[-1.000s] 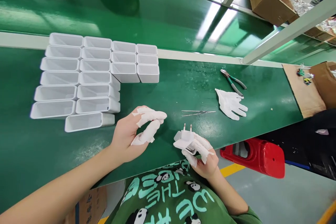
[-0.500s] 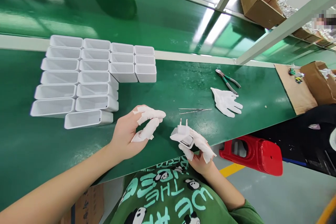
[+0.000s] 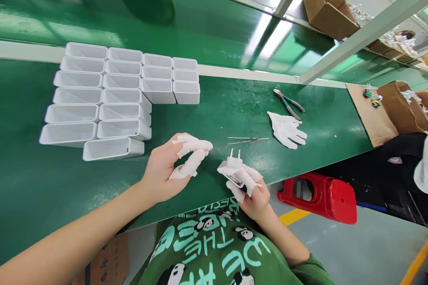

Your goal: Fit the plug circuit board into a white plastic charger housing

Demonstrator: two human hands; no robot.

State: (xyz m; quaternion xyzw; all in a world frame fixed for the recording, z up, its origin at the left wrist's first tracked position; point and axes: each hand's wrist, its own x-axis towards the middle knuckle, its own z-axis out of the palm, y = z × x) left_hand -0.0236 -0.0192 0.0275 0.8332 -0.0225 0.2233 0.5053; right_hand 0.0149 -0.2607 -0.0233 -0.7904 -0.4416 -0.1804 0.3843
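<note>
My right hand (image 3: 254,191) grips a white two-pin plug housing (image 3: 234,167) near the bench's front edge. Its metal pins point away from me, and its open end faces my body. Wrapped in white finger covers, the thumb and index finger of my left hand (image 3: 174,162) come together in a pinch; whatever may be between the tips is too small to make out. Tweezers (image 3: 249,140) lie just beyond the plug. To the left of my left hand stand rows of white, open-topped plastic casings (image 3: 113,148).
A white glove (image 3: 287,130) and green-handled cutting pliers (image 3: 288,102) lie to the right on the green bench (image 3: 214,118). Farther right are a cardboard sheet (image 3: 371,116) and a carton (image 3: 397,107). A red stool (image 3: 334,198) stands beyond the bench edge.
The fingers of my right hand have curled closer around the plug housing, which is turned slightly. My left thumb has moved up against the index fingertip.
</note>
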